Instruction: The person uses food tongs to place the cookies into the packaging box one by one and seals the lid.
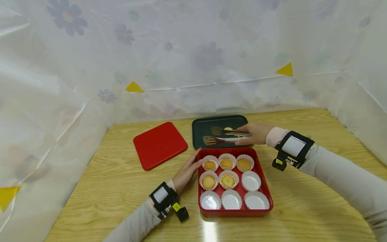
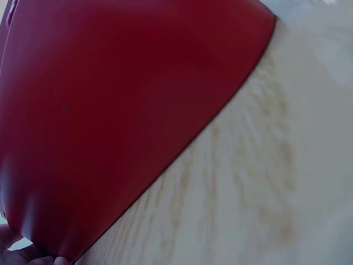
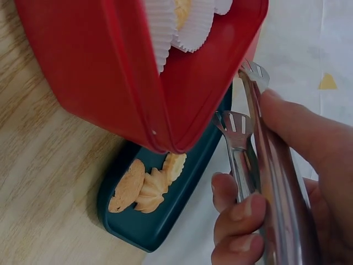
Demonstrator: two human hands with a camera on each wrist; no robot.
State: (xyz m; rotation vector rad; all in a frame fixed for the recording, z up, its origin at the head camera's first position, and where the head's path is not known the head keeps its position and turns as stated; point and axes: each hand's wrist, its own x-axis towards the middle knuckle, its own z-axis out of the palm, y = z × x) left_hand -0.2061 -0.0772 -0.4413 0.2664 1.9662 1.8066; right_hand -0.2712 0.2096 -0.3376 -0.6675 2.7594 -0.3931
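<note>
My right hand (image 1: 255,133) grips metal tongs (image 3: 276,182) above the dark green tray (image 1: 201,125); the tong ends are spread apart with nothing between them. Several cookies (image 3: 149,190) lie on that tray, partly hidden by the tongs in the head view. In front stands a red box (image 1: 264,198) lined with white paper cups (image 1: 251,180). Cookies (image 1: 209,165) fill the back row and the left two cups of the middle row; the front row's cups are bare. My left hand (image 1: 185,175) rests against the box's left side near its back corner, fingers mostly extended.
A red lid (image 1: 160,145) lies flat on the wooden table (image 1: 121,188), left of the tray. Behind the table hangs a pale flowered sheet (image 1: 187,50) with yellow triangles (image 1: 134,87) on it. Further sheeting stands along the left and right sides.
</note>
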